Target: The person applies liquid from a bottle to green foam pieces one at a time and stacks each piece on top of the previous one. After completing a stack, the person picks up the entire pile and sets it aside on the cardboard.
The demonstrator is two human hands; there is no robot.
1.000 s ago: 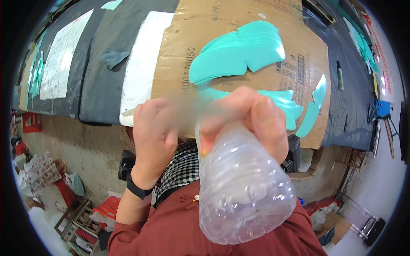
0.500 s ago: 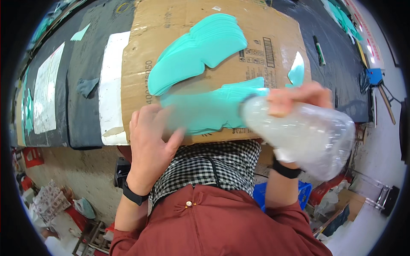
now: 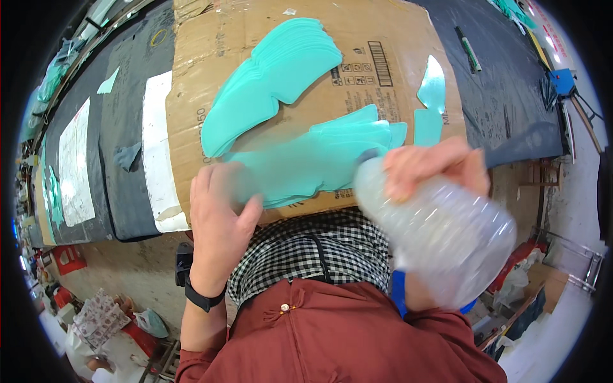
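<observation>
My right hand (image 3: 437,167) grips a clear plastic bottle (image 3: 440,239) by its upper part. The bottle is tilted, its dark narrow end pointing left at the near fan of teal sheet pieces (image 3: 348,137). My left hand (image 3: 220,214) rests at the left end of this fan, palm down, thumb apart from the fingers. The fingertips and the middle of the fan are blurred. Beyond lies a second stack of curved teal pieces (image 3: 281,70), neatly overlapped. Both stacks lie on a flat brown cardboard sheet (image 3: 211,38).
Right of the fan lie a pointed teal piece (image 3: 432,89) and a small teal rectangle (image 3: 426,127). A marker pen (image 3: 469,51) is on the dark covering farther right. White sheets (image 3: 156,140) lie at the left. A blue clamp-like tool (image 3: 562,82) stands at the right edge.
The view has shifted, so the far stack sits farther left. The bottle has tipped lower and remains in my right hand. My left hand stays at the fan's left end.
</observation>
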